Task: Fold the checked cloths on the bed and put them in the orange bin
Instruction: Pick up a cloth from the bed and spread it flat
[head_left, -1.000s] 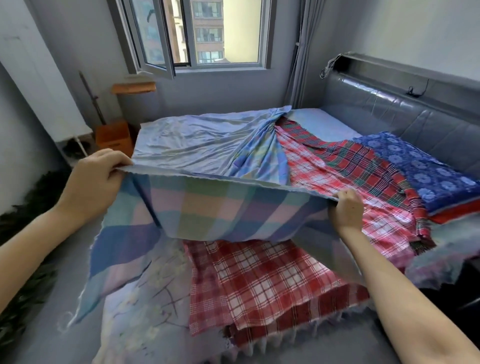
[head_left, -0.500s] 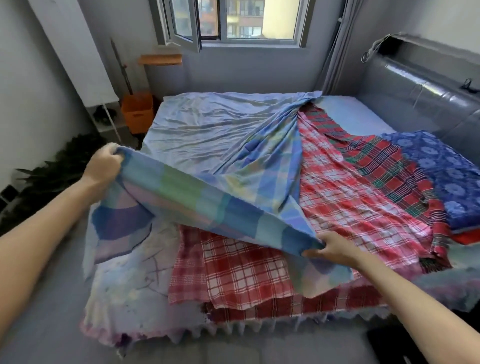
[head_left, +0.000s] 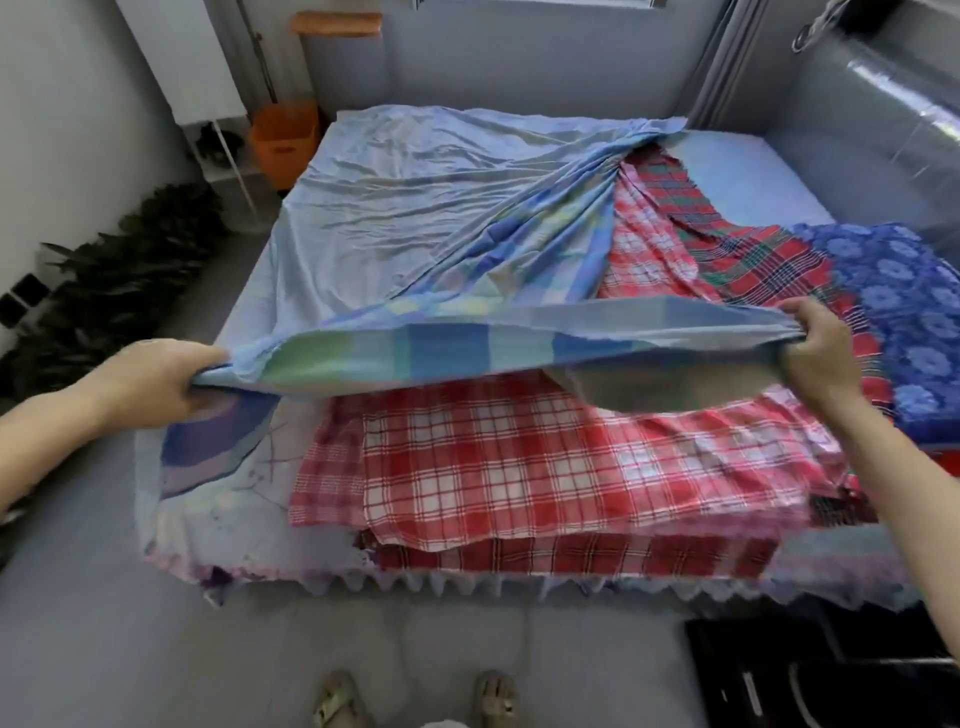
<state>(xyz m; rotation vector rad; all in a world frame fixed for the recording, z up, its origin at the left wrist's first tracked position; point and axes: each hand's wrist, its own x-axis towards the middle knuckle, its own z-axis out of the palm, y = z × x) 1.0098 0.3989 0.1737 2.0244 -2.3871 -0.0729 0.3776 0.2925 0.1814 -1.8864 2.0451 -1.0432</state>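
Observation:
A large blue checked cloth (head_left: 415, 228) is spread over the bed's left half, its near edge lifted off the bed. My left hand (head_left: 156, 379) grips that edge at the left corner, and my right hand (head_left: 821, 353) grips it at the right. Under the raised edge lies a red and white checked cloth (head_left: 519, 457), stacked on further red checked cloths. A darker red and green checked cloth (head_left: 753, 265) lies toward the right. The orange bin (head_left: 283, 137) stands on the floor at the bed's far left corner.
A blue flowered cloth (head_left: 904, 312) covers the bed's right side by the grey padded headboard (head_left: 857, 135). Dark green plants (head_left: 114, 270) line the floor on the left. A black object (head_left: 810, 675) sits on the floor at the lower right. My feet (head_left: 415, 701) stand before the bed.
My view has tilted down toward the bed and my feet. My right hand moved right and up with the blue cloth's edge, stretching it taut; my left hand dropped lower with its corner.

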